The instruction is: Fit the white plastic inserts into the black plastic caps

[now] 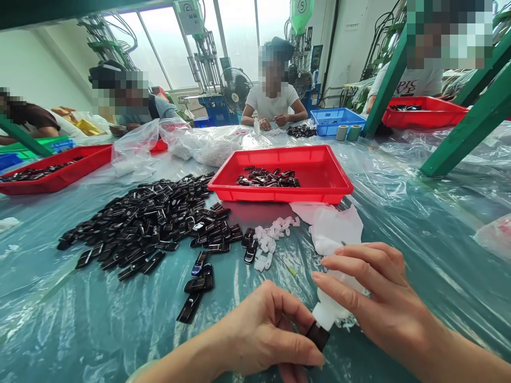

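Observation:
My left hand (275,332) pinches a small black plastic part (318,335) between thumb and fingers, low in the view. Against the part's upper end rests the narrow end of a translucent white bottle (325,315), tilted down to the left. Over the bottle reaches my right hand (375,292), its fingers long and slightly bent; its thumb is hidden. Small white plastic pieces (346,322) lie beneath the bottle. Left of my hands, several loose black parts (199,279) lie near a large heap of black parts (151,218).
A red tray (281,196) with black parts stands ahead. Before it lie white pieces (273,234), a thin yellow-green-ended item (292,270) and a crumpled white sheet (337,226). Green posts (467,122) rise at right. Co-workers sit across the film-covered table (439,255).

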Available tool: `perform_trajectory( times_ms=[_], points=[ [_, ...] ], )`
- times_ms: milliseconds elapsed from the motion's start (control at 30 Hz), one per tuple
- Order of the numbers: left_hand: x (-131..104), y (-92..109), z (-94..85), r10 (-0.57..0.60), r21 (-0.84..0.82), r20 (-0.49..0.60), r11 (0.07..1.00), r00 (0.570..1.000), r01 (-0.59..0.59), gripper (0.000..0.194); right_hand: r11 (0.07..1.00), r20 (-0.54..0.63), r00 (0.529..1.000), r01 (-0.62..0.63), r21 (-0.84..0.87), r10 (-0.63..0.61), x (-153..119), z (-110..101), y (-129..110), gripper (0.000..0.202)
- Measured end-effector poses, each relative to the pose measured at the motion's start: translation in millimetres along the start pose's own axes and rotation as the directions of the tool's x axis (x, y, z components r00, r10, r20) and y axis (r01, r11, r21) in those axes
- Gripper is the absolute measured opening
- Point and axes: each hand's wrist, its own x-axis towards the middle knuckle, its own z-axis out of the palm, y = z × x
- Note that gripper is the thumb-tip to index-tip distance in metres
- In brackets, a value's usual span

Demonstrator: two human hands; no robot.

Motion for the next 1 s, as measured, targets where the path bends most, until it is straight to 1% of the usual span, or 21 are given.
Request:
perform_trajectory(
  times_ms=[133,300,533,700,867,1000],
  points=[
    [-0.6,1.7,0.1,0.004,0.016,0.011,1.0,1.0,-0.004,0.016,1.0,0.007,1.0,0.001,0.021,-0.002,-1.2,-0.8,1.4,0.025],
    [-2.2,5.1,1.2,-0.005,0.001,-0.002,1.0,1.0,0.005,0.018,0.999,0.028,1.0,0.0,0.044,-0.001,-5.0,0.0,4.1,0.026],
    [-2.3,3.0,-0.5,-0.007,0.003,0.015,1.0,1.0,0.007,0.018,0.998,0.037,0.999,0.017,0.054,-0.019,-6.7,-1.8,5.9,0.025],
    [-1.6,2.6,-0.6,-0.004,0.012,0.016,1.0,1.0,0.004,0.018,0.999,0.001,0.999,0.042,-0.006,-0.042,-7.7,-1.2,4.6,0.03],
    [0.8,0.1,-0.4,0.003,0.009,0.04,1.0,0.999,-0.004,0.014,0.995,0.002,0.998,0.058,-0.077,-0.058,-7.7,1.3,1.2,0.027],
    [0.4,-1.9,-0.3,0.0,-0.001,0.032,1.0,0.999,0.0,0.015,0.999,-0.024,0.999,0.027,-0.044,-0.028,-4.8,1.9,0.1,0.026]
  ],
)
